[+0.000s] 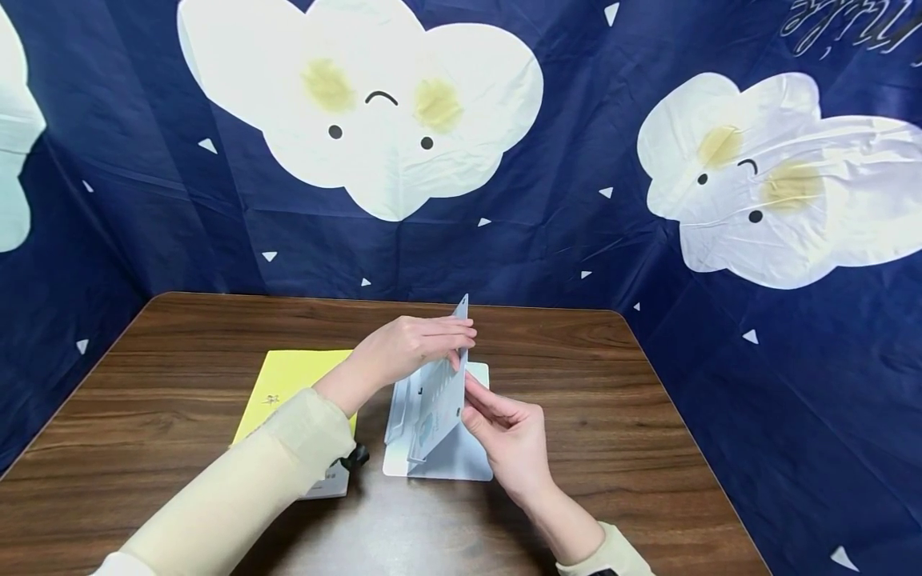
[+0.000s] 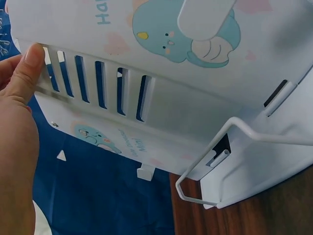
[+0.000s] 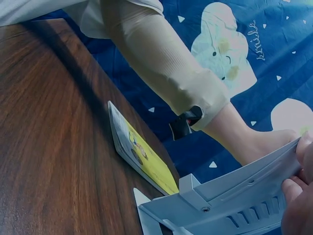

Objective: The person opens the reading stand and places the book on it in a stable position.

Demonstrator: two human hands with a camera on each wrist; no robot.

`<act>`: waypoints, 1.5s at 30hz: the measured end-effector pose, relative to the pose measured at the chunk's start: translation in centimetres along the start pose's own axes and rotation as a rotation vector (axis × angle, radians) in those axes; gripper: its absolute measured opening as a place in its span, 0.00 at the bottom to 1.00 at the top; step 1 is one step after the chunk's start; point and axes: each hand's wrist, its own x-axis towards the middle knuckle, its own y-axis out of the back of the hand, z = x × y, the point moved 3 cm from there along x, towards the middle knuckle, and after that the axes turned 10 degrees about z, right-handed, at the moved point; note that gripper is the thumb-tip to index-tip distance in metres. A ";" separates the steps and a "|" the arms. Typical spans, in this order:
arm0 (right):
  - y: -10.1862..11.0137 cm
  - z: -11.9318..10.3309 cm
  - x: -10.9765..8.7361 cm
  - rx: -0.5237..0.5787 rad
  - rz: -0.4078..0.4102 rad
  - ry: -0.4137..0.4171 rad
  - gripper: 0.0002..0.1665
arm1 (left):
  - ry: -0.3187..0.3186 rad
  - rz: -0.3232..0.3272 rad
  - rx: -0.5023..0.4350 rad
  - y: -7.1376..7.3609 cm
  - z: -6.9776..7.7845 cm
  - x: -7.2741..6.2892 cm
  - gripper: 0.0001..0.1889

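Note:
A pale blue folding book stand (image 1: 441, 404) rises steeply from its flat base plate (image 1: 468, 460) at the middle of the table. Slots and a cartoon animal (image 2: 188, 36) mark its panel, and a bent wire arm (image 2: 254, 136) shows in the left wrist view. My left hand (image 1: 403, 346) grips the panel's upper edge, its thumb (image 2: 33, 58) lying by the slots. From the right, my right hand (image 1: 513, 440) holds the panel at its edge and back. Seen in the right wrist view, that hand (image 3: 299, 196) is partly cut off by the frame.
Left of the stand lies a yellow-covered book (image 1: 302, 370), partly under my left forearm, with a white printed item (image 1: 331, 484) showing at its near end. A dark blue curtain (image 1: 238, 232) with clouds hangs behind the wooden table (image 1: 612, 480).

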 end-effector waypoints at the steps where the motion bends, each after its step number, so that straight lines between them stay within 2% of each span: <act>1: 0.0 0.0 0.0 0.000 0.005 0.000 0.22 | 0.000 -0.008 0.003 0.0 0.0 0.0 0.23; 13: -0.5 0.1 -0.2 -0.010 0.034 0.024 0.22 | 0.012 -0.074 0.005 0.3 -0.2 0.1 0.24; 27: -0.9 0.0 -0.4 -0.031 0.059 0.061 0.22 | 0.033 -0.121 0.021 0.6 -0.2 0.2 0.25; 36: -1.5 0.0 -0.5 0.000 0.075 0.026 0.23 | 0.035 -0.117 -0.007 0.8 -0.4 0.1 0.24; 45: -1.7 -0.1 -0.4 -0.005 0.075 0.026 0.23 | 0.048 -0.155 0.031 1.1 -0.5 0.1 0.26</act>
